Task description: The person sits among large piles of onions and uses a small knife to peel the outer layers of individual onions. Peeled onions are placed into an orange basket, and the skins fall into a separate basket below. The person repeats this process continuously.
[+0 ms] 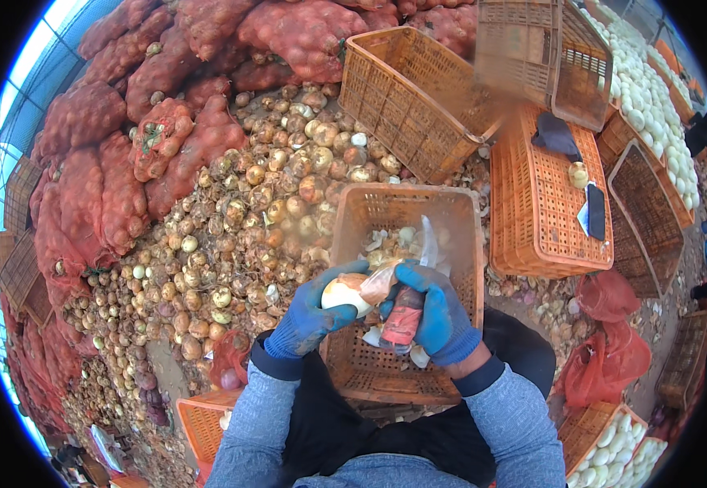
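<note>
My left hand (323, 311), in a blue coated work glove, holds a partly peeled onion (344, 294) whose white flesh shows on the left. My right hand (435, 305), gloved alike, grips a tool handle wrapped in red tape (402, 320); its blade is hidden. Brown onion skin (379, 282) hangs between the onion and the right fingers. Both hands are over an orange plastic crate (408, 190) that stands between my knees. Loose peelings and white onion pieces (407, 235) lie inside it.
Unpeeled onions (256, 201) cover the ground ahead and left, before stacked red mesh sacks (94, 177). An empty crate (414, 104) lies beyond. On an upturned crate (548, 226) at right are a phone (596, 210), an onion and a dark cloth. Peeled onions (652, 104) fill crates farther right.
</note>
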Action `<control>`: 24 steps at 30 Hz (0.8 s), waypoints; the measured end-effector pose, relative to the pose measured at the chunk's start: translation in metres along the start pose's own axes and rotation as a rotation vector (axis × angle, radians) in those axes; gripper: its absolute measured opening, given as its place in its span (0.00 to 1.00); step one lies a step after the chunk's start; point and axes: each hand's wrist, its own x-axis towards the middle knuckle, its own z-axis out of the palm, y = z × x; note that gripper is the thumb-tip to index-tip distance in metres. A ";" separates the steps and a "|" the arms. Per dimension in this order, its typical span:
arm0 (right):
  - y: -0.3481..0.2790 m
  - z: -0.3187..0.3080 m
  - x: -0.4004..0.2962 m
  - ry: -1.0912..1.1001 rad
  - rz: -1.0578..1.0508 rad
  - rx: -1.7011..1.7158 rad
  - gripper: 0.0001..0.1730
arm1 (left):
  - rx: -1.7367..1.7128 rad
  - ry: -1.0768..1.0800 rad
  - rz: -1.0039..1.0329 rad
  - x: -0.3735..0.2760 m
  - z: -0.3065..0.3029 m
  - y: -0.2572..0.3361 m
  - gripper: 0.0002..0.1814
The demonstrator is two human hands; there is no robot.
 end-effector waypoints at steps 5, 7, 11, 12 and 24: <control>0.020 -0.039 0.003 0.181 0.139 0.132 0.30 | -0.021 -0.004 0.069 -0.001 -0.005 -0.003 0.52; 0.016 -0.037 0.005 0.166 0.019 0.071 0.30 | -0.033 -0.012 0.119 -0.003 -0.008 -0.006 0.55; 0.024 -0.058 0.008 0.187 0.037 0.260 0.27 | -0.162 -0.106 0.126 -0.002 -0.005 -0.001 0.55; 0.018 -0.054 0.010 0.260 0.060 0.318 0.24 | -0.214 -0.130 0.138 -0.001 -0.006 -0.005 0.55; -0.024 -0.044 0.008 0.075 -0.249 -1.487 0.15 | 0.649 0.078 0.169 -0.007 -0.017 -0.002 0.46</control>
